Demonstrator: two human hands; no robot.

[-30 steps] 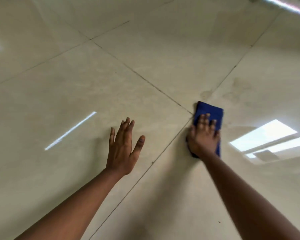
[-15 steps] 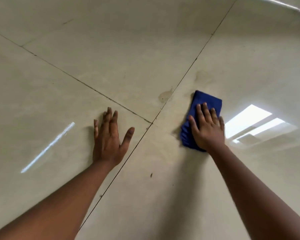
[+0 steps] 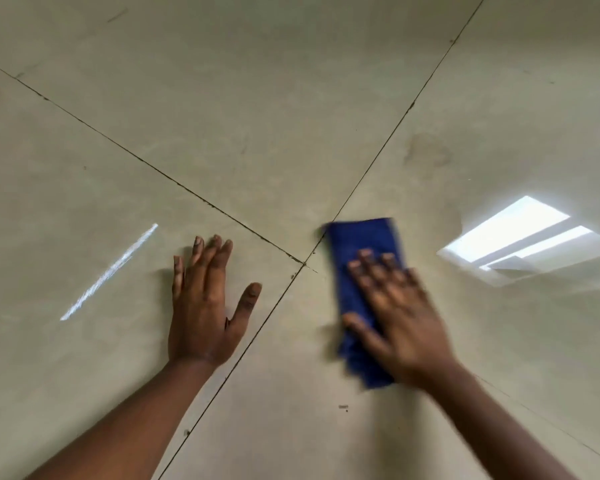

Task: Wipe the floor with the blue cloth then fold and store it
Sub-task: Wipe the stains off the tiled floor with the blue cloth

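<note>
Right hand (image 3: 400,313) fingers flat on blue cloth (image 3: 359,247), left hand (image 3: 205,306) splayed on floor (image 3: 257,98)

Right hand (image 3: 400,320) flat on cloth (image 3: 361,258) on floor (image 3: 257,116), left hand (image 3: 205,306) flat beside it

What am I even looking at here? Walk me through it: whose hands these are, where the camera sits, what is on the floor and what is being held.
There is no machine here. A person wears a wide-angle camera on the head, so the one view looks forward and down at their own two bare hands. The surface is a glossy beige tiled floor with dark grout lines; the bright patches are reflections. The left hand lies flat and open on a tile and holds nothing. The right hand presses flat on a folded blue cloth; it is blurred, which suggests a wiping stroke. A faint stain shows beyond the cloth, and a small dark speck lies nearer the person.
</note>
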